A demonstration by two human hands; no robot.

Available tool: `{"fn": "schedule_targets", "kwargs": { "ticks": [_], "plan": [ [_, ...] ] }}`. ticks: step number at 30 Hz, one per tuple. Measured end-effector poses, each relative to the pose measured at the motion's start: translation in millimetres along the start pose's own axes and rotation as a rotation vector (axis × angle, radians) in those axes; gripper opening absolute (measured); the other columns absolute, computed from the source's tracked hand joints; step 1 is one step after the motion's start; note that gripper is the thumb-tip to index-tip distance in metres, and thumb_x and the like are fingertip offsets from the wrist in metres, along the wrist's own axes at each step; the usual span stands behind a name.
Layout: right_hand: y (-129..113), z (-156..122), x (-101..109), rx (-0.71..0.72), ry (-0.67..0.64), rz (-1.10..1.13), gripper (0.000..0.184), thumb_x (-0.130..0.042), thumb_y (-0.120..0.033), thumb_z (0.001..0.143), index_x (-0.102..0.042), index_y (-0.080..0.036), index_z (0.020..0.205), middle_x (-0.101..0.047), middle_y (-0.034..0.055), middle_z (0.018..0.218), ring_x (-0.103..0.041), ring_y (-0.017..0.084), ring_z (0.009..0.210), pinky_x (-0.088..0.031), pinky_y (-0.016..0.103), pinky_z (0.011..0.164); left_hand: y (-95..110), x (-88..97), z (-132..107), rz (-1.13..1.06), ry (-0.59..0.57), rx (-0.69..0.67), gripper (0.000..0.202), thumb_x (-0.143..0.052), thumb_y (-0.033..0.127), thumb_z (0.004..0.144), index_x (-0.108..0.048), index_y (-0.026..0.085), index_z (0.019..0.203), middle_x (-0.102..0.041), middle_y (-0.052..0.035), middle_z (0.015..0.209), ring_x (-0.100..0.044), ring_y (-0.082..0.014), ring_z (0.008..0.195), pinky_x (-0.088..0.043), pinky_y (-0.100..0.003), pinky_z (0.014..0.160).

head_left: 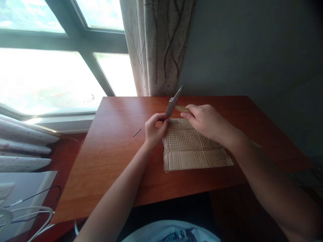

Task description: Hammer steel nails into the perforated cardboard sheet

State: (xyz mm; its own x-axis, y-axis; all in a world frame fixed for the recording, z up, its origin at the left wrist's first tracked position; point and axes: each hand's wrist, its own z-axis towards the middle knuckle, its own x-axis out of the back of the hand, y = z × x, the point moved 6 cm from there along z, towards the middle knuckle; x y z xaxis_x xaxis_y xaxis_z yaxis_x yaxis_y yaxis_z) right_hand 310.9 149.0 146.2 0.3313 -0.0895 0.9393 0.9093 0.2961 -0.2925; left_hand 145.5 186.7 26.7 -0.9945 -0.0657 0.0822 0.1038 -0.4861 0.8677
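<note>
My right hand [202,117] is wrapped round the wooden handle of a hammer [172,103], whose metal head tilts up and to the right. The lower end of the head meets the fingertips of my left hand [155,127]. Thumb and forefinger of that hand are pinched at the far left corner of a brown corrugated cardboard piece [194,159]; what sits between them is too small to make out. Rows of small holes cover much of the cardboard, and several thin metal pins stand along its far edge. A loose nail [137,132] lies left of my left hand.
A reddish-brown wooden table [113,161] carries everything. Behind it hang a patterned curtain [164,47] and a grey wall [252,50]; a bright window [50,80] is at the left. White and black cables [37,210] run by the table's near left corner.
</note>
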Motion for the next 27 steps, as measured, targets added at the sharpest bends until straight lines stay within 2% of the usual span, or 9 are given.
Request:
{"fn": "schedule_targets", "kwargs": {
  "ticks": [5, 10, 14, 21, 27],
  "plan": [
    [4, -3, -3, -0.006, -0.011, 0.009, 0.029, -0.050, -0.038, 0.100, -0.052, -0.021, 0.077, -0.058, 0.0017, 0.065, -0.049, 0.015, 0.059, -0.027, 0.031, 0.058, 4, 1.2, 1, -0.021, -0.024, -0.003, 0.010, -0.069, 0.021, 0.083, -0.071, 0.019, 0.092, -0.073, -0.0034, 0.087, -0.068, -0.0159, 0.081, -0.055, -0.030, 0.080],
    [5, -5, -1, -0.016, -0.005, 0.032, 0.030, -0.051, -0.038, 0.100, -0.052, -0.021, 0.075, -0.057, 0.0006, 0.063, -0.048, 0.014, 0.056, -0.027, 0.030, 0.057, 16, 4.3, 10, -0.029, -0.183, -0.108, 0.023, -0.077, 0.027, 0.079, -0.072, 0.021, 0.100, -0.070, -0.0095, 0.113, -0.065, -0.0236, 0.110, -0.050, -0.040, 0.102],
    [6, -7, 2, -0.028, -0.008, 0.044, 0.030, -0.052, -0.038, 0.099, -0.052, -0.021, 0.074, -0.056, -0.0001, 0.062, -0.047, 0.013, 0.055, -0.027, 0.030, 0.056, 11, 5.8, 14, -0.014, -0.293, -0.077, 0.024, -0.080, 0.034, 0.076, -0.073, 0.021, 0.096, -0.065, -0.0107, 0.122, -0.061, -0.0260, 0.119, -0.045, -0.043, 0.109],
    [10, -6, 5, -0.045, 0.029, 0.057, 0.032, -0.055, -0.036, 0.098, -0.048, -0.022, 0.070, -0.049, -0.0024, 0.058, -0.042, 0.012, 0.053, -0.024, 0.030, 0.055, -13, 1.2, 9, -0.088, -0.386, 0.082, 0.034, -0.081, 0.038, 0.076, -0.071, 0.021, 0.103, -0.070, -0.0103, 0.114, -0.065, -0.0261, 0.112, -0.052, -0.040, 0.098],
    [11, -4, -1, -0.062, -0.008, 0.072, 0.032, -0.053, -0.037, 0.099, -0.048, -0.022, 0.071, -0.051, -0.0017, 0.059, -0.044, 0.013, 0.054, -0.025, 0.030, 0.056, -18, -0.8, 6, -0.148, -0.394, 0.179, 0.035, -0.083, 0.036, 0.074, -0.069, 0.020, 0.103, -0.072, -0.0100, 0.113, -0.068, -0.0250, 0.106, -0.055, -0.037, 0.090]
  ]
}}
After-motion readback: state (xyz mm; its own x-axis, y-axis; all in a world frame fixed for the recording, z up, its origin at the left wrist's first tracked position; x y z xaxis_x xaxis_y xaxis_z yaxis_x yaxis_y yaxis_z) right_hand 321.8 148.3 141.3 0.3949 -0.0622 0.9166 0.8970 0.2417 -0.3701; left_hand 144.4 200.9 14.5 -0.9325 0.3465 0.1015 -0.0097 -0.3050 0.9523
